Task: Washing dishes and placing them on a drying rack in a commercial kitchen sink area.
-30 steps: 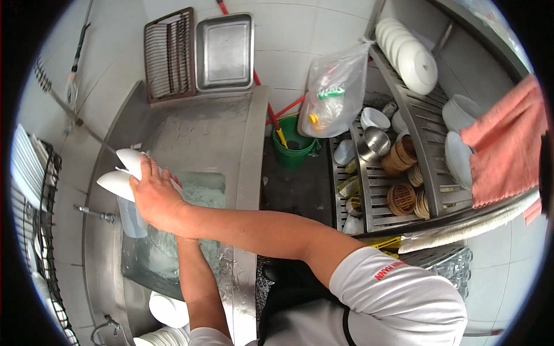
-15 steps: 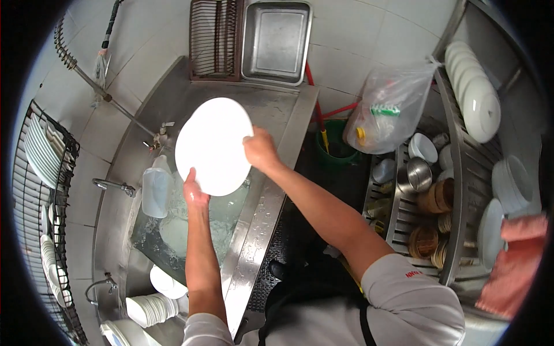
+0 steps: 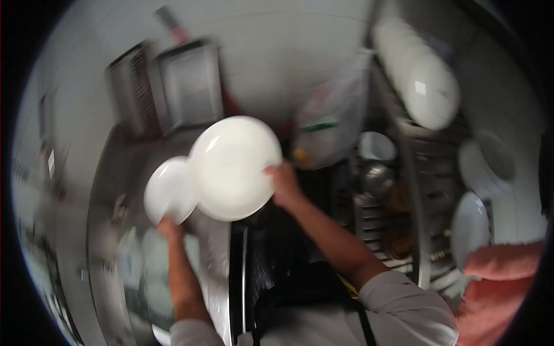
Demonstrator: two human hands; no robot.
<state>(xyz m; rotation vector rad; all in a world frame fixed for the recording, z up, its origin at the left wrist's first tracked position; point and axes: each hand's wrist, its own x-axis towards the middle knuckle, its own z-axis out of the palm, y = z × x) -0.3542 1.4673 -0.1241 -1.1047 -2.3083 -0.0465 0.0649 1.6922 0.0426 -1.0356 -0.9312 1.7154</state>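
Note:
A large white plate (image 3: 236, 170) is gripped at its right rim by my right hand (image 3: 284, 183), fingers closed on the edge. My left hand (image 3: 170, 228) holds a smaller white plate (image 3: 167, 190) by its lower rim. The smaller plate's right side is hidden behind the large one; whether the two touch I cannot tell. Both are off the counter, above the sink's right edge and the dark floor. Below my left hand lies the sink (image 3: 190, 248) with cloudy water, blurred by motion.
At the back left a metal tray (image 3: 190, 86) leans on the wall beside a brown rack (image 3: 135, 92). On the right, a metal shelf holds a row of white plates (image 3: 418, 81), bowls (image 3: 378, 146) and a pink cloth (image 3: 496, 282). A clear plastic bag (image 3: 332, 115) hangs at its end.
The view has swung to the right and blurred. The two plates, formerly overlapping almost fully above the sink, are now spread apart, the large one out toward the shelf side.

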